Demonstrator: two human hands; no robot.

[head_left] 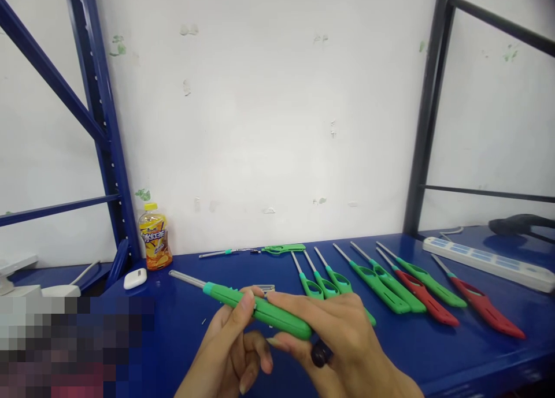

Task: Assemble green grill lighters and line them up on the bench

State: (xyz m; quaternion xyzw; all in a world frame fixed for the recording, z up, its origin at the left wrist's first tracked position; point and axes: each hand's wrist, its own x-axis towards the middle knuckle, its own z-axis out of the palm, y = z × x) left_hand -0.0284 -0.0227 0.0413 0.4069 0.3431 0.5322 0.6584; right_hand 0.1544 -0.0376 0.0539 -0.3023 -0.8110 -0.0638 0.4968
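A green stick lighter (277, 316) with a turquoise collar and a metal tube is held across the front, its tube pointing up and to the left. My left hand (229, 340) pinches the middle of its body between thumb and forefinger, the other fingers curled below. Around the rear end of the handle close the fingers of my right hand (347, 328). A dark rounded knob (319, 353) pokes out under my right palm; the rest of that object is hidden. Behind my fingers lies a small metal piece (266, 288), partly covered.
Several green lighters (373, 279) and red lighters (485, 305) lie in a row at right. A lighter in pieces (284, 248) is by the wall. Left stand a drink bottle (156, 239) and white case (135, 279); a power strip (485, 262) lies far right.
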